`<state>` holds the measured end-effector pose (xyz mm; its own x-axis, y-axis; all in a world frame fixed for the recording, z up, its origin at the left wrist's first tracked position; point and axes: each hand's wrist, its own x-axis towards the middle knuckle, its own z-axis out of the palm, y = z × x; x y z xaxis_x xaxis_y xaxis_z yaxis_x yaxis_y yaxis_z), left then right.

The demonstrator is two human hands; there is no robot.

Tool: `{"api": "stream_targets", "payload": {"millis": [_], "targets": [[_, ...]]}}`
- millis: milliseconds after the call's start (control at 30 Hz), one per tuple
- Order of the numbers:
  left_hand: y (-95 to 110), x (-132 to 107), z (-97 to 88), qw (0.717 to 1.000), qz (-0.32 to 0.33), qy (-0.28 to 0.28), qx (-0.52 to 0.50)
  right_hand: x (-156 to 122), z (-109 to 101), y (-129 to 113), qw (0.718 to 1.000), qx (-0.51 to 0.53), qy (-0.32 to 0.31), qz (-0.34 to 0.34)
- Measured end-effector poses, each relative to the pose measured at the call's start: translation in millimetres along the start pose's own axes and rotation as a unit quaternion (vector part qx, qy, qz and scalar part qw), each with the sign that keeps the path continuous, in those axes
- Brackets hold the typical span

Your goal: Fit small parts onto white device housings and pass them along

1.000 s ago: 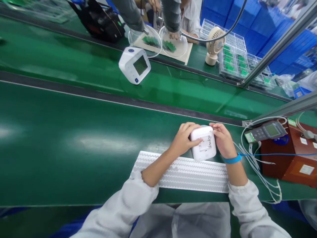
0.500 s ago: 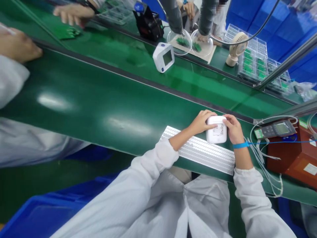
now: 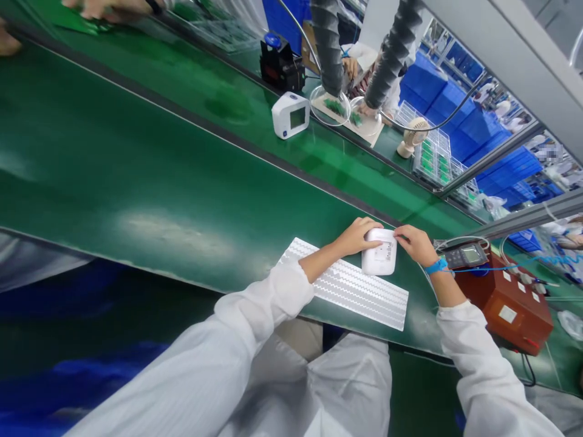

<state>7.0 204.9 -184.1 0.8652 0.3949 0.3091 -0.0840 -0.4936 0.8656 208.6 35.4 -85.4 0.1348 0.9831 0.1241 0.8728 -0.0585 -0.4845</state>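
A white rounded plastic device (image 3: 379, 260), with a printed label on the face turned up, is held above the green bench. My left hand (image 3: 357, 237) grips its left side, thumb lying across the face and fingers behind the far edge. At the upper right corner of the device, my right hand (image 3: 412, 243) has its fingertips pinched together; what is between them is too small to make out. A thin pale tube (image 3: 428, 279) runs down beside that hand. Under the device and my left forearm lies a white sheet with rows of wavy lines (image 3: 359, 294).
To the right are a grey handheld meter (image 3: 469, 256) and a brown-red box (image 3: 505, 303). Across the dark rail (image 3: 255, 149) stand a white monitor with a screen (image 3: 290, 115), a small fan (image 3: 412, 138) and clear trays (image 3: 430, 161). A co-worker's hand (image 3: 100, 7) is at upper left.
My head view has shifted, so more of the right side shows. My right hand has gone from holding the device's side, thumb on its face, to a pinch at its upper right corner.
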Motion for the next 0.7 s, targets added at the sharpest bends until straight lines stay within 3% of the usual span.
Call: {"api": "stream_targets", "payload": {"millis": [133,300,533,700], "targets": [[-0.2,-0.4,1.1,1.0,-0.001,0.006,-0.007,18.1,-15.1,-3.2,0.992,-0.063,-0.098,-0.041],[0.1,-0.9,0.9,1.0,0.003,0.001,-0.004,34.4,-19.8,-5.7,0.978,-0.105,-0.164,-0.075],[-0.3,-0.9,0.4,1.0,0.002,-0.008,-0.002,41.5,-22.4,-6.7,0.974,-0.09,-0.184,-0.097],[-0.2,-1.4,0.2,1.0,-0.008,-0.017,0.007,25.5,-20.8,-4.9,0.966,-0.151,-0.175,-0.112]]}}
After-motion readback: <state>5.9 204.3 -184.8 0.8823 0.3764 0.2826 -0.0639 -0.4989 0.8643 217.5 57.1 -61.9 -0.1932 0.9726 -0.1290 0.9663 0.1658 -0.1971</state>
